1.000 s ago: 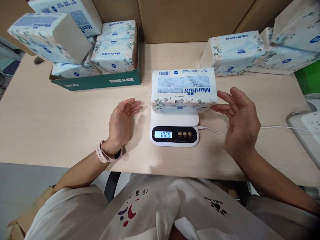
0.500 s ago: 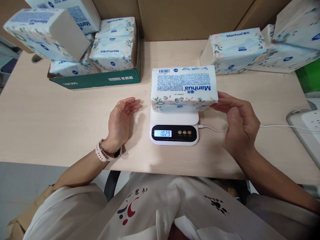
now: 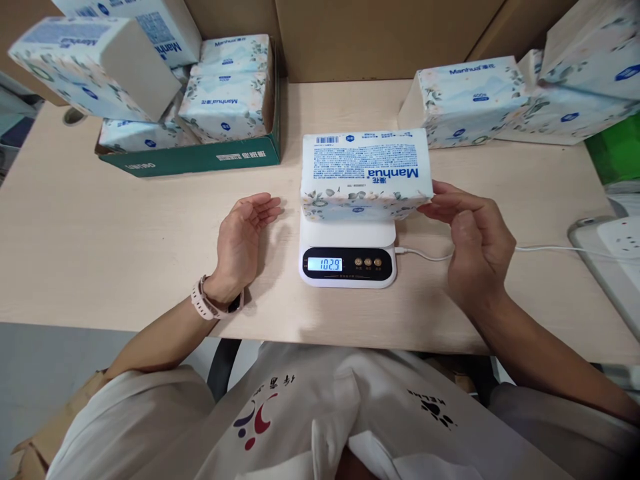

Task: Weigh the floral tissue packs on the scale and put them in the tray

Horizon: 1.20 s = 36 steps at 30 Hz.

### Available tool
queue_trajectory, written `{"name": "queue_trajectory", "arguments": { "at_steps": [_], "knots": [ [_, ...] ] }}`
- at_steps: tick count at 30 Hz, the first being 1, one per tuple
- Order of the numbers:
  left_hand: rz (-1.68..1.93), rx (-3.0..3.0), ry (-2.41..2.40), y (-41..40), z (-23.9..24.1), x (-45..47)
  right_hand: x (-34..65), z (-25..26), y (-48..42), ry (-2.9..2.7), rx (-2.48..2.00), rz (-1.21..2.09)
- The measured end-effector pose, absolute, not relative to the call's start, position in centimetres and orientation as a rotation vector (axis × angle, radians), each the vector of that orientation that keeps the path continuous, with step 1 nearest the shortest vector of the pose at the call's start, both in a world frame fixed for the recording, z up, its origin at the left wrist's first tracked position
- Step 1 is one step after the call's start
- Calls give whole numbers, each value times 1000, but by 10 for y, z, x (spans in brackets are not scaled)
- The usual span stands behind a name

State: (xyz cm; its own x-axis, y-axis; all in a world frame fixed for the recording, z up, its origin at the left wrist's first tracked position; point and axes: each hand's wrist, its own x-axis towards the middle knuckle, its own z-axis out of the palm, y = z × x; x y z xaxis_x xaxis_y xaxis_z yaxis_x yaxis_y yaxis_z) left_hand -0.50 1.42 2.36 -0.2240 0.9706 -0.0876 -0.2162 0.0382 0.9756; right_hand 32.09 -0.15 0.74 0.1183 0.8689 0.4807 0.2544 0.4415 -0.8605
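A tissue pack (image 3: 367, 170) with blue print and a floral edge rests on a white digital scale (image 3: 347, 235), covering most of its platform. The lit display reads 102.9. My right hand (image 3: 475, 240) is at the pack's right end, its fingertips touching or very close to the corner; I cannot tell which. Its fingers are stretched out and not wrapped round anything. To the left of the scale my left hand (image 3: 243, 240) rests on its side on the table, palm turned inward, fingers loosely curved and apart, holding nothing.
At the back left, a green carton (image 3: 200, 160) holds several tissue packs, some stacked high. More packs (image 3: 467, 100) stand at the back right. A white cable (image 3: 425, 257) runs from the scale behind my right hand towards a power strip (image 3: 620, 237). Cardboard (image 3: 385, 40) lines the back.
Both hands, the pack and the reading stay practically the same. Only a very slight shift of the whole view shows.
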Motion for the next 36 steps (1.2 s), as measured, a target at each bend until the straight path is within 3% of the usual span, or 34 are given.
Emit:
{"name": "queue_trajectory", "arguments": {
  "at_steps": [28, 36],
  "knots": [
    [1395, 986, 1271, 13, 23, -4, 320, 8, -1, -1415, -1126, 579],
    [1129, 1435, 1176, 43, 26, -13, 320, 7, 24, -1470, -1164, 951]
  ]
}}
